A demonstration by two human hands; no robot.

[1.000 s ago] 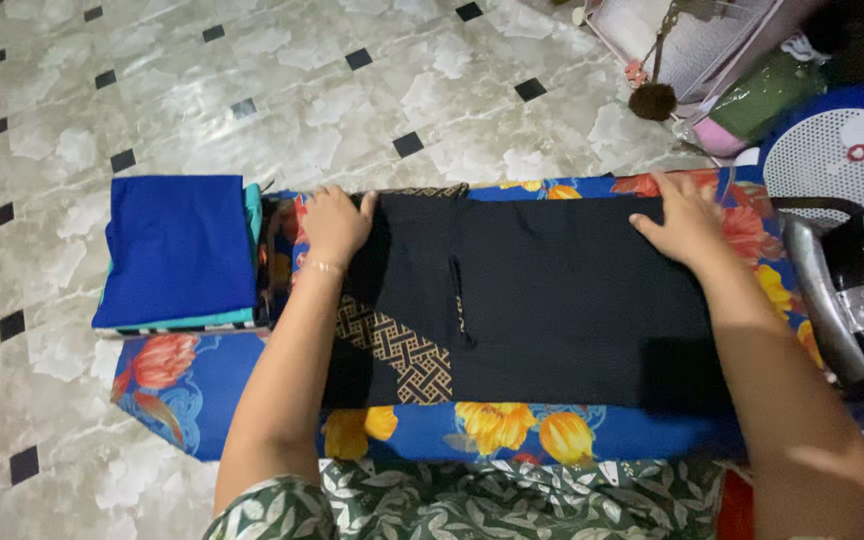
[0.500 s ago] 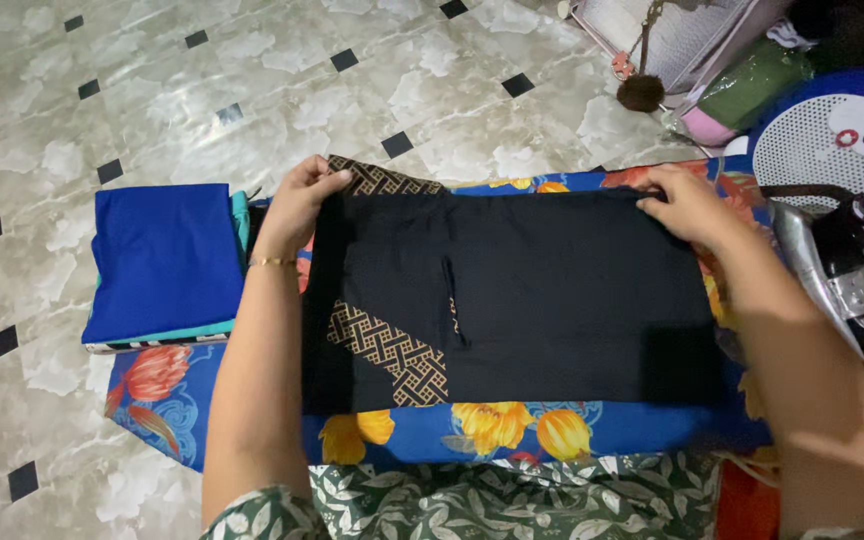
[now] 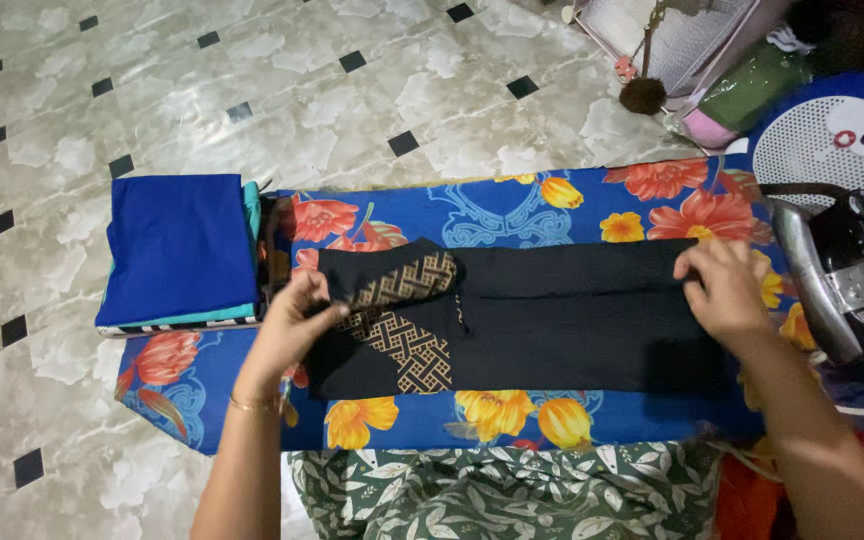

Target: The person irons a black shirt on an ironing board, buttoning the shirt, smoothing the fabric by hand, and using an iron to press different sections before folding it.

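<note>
A black garment with a gold lattice-patterned panel lies folded lengthwise on a blue floral mat. My left hand pinches the garment's left end, where the patterned panel is doubled over. At the garment's right end my right hand grips the folded-over top edge. Both hands hold the far edge pulled toward me, so the garment is a narrow band across the mat.
A stack of folded clothes with a blue piece on top sits at the mat's left end. An electric iron rests at the right. A white fan grille, a pink rack and marble floor tiles lie beyond.
Both hands lifted the garment's far edge and brought it toward me, folding the garment in half lengthwise. The floral mat's far half is now uncovered.
</note>
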